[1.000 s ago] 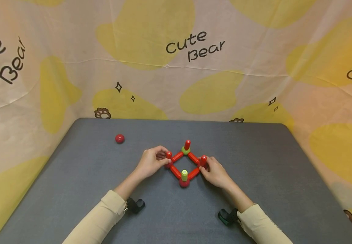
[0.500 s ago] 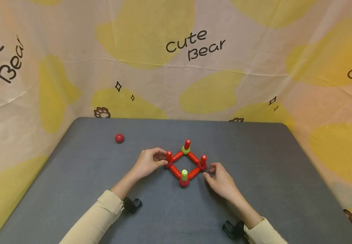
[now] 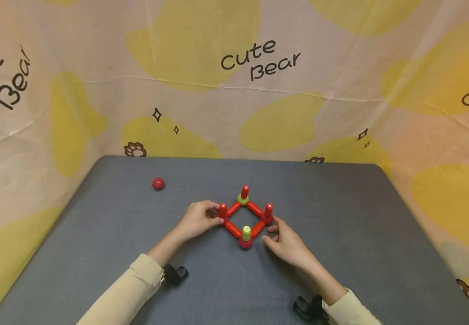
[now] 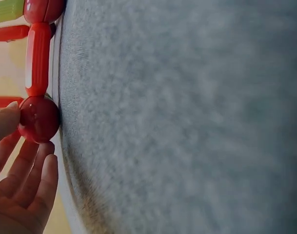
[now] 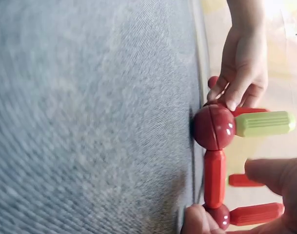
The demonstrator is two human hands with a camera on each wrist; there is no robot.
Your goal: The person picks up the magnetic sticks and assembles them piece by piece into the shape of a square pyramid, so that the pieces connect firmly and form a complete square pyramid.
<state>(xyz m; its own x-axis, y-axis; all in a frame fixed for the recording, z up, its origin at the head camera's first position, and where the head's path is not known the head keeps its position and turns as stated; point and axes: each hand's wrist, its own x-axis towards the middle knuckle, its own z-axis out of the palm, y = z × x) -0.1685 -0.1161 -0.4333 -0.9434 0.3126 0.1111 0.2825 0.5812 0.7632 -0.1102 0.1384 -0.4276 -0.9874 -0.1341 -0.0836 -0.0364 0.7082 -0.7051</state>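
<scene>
A diamond of red toy rods (image 3: pixel 232 229) joined by balls lies on the table, with a short rod standing up from each corner. My left hand (image 3: pixel 197 219) holds the left corner's red ball (image 4: pixel 39 120), its thumb on one side and the fingers at the other. My right hand (image 3: pixel 289 243) is at the right corner, fingertips touching that red ball (image 5: pixel 219 217) while the thumb stands apart. The front red ball (image 3: pixel 245 243) bears a light green rod (image 3: pixel 246 232). At the back, a green ball (image 3: pixel 242 199) carries a red upright rod (image 3: pixel 245 191).
A loose red ball (image 3: pixel 158 183) lies at the back left of the grey table (image 3: pixel 112 216). A patterned cloth (image 3: pixel 202 108) rises behind the table and along both sides. Black straps (image 3: pixel 175 274) with wrist cameras hang below the forearms.
My right hand drew back from the right corner, then came in again to touch its ball. The back, left and right corners have shifted slightly left; the front corner stays about in place.
</scene>
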